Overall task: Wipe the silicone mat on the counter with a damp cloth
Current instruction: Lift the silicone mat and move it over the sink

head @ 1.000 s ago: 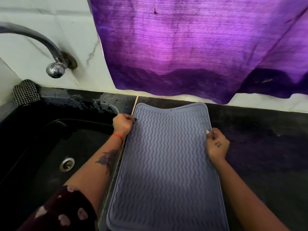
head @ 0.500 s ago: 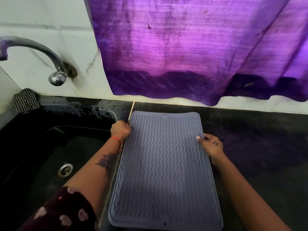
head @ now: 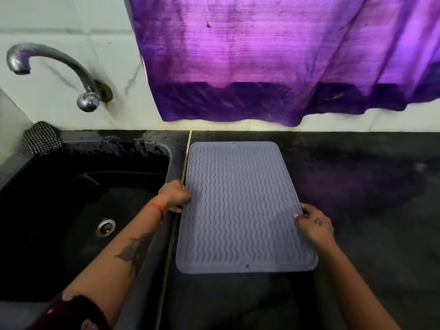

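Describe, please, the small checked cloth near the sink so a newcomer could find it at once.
Start at the black sink basin left of the grey wavy-ribbed silicone mat. At its far left corner, below the curved metal tap, sits the crumpled cloth. Its fine black-and-white check sets it apart from the plain dark counter.

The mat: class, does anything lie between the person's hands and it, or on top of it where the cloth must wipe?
Nothing visible. The left hand and right hand already grip the mat by its side edges, and its ribbed top is bare. The checked cloth sits by the sink's far corner.
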Available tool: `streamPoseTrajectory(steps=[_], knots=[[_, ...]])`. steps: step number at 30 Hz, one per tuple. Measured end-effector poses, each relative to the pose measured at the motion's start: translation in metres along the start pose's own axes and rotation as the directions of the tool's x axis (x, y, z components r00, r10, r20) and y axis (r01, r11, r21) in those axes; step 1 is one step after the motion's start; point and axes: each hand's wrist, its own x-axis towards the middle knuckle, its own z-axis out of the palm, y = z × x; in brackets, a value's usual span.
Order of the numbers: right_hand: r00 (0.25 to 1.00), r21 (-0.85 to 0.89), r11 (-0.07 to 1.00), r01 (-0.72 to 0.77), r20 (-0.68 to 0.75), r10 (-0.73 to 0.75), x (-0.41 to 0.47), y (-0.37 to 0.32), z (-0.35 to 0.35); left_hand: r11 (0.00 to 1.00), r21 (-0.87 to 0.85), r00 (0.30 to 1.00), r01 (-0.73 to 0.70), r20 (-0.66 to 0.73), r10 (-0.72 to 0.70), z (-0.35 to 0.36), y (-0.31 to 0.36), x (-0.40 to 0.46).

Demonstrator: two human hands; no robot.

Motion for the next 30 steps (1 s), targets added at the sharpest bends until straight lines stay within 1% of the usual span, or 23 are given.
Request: streamPoseTrajectory(steps=[4,6,8,11,13,15,18,22,23,27,29,30], knots=[[1.000,-0.030,0.999,0.009,0.026,-0.008,-0.017,0.007,-0.002,0.999,-0.042,0.987,0.017,0.159,-0.010,0.003,-0.009,-0.025],[0.998,-0.027,1.000,0.011,0.055,-0.010,-0.024,0.010,-0.004,0.998,-0.062,0.982,0.013,0.187,-0.002,0.006,-0.018,-0.034],[0.998,0.022,1.000,0.018,0.058,-0.019,-0.028,0.012,-0.006,0.993,-0.117,0.986,0.025,0.167,-0.006,0.008,-0.025,-0.040],[0.998,0.123,0.991,0.044,0.045,-0.050,-0.030,0.011,-0.011,0.968,-0.246,0.994,0.041,0.110,-0.014,0.012,-0.028,-0.047],[0.997,0.163,0.984,0.069,0.033,-0.075,-0.031,0.009,-0.012,0.963,-0.268,0.998,0.040,0.062,-0.024,0.014,-0.030,-0.048],[0.996,0.168,0.983,0.076,0.028,-0.081,-0.035,0.011,-0.011,0.971,-0.237,0.999,0.034,-0.011,-0.038,0.016,-0.031,-0.048],[0.997,0.166,0.984,0.061,0.032,-0.068,-0.043,0.018,-0.006,0.992,-0.129,0.994,0.014,-0.110,-0.028,0.018,-0.033,-0.051],[0.997,0.185,0.980,0.068,0.012,-0.071,-0.050,0.028,-0.001,0.993,0.117,0.974,-0.020,-0.221,0.046,0.027,-0.039,-0.066],[0.997,0.171,0.983,0.070,0.015,-0.073,-0.051,0.028,-0.002,0.988,0.153,0.967,-0.013,-0.250,0.052,0.028,-0.040,-0.070],[0.998,0.132,0.990,0.055,0.013,-0.057,-0.062,0.039,-0.002,0.970,0.243,0.956,0.018,-0.290,0.055,0.037,-0.051,-0.092],[0.999,0.122,0.991,0.046,0.011,-0.048,-0.071,0.047,0.001,0.962,0.274,0.945,0.011,-0.318,0.079,0.043,-0.057,-0.105],[0.998,0.070,0.996,0.057,0.003,-0.057,-0.077,0.049,0.003,0.963,0.269,0.936,0.002,-0.340,0.093,0.045,-0.060,-0.112]])
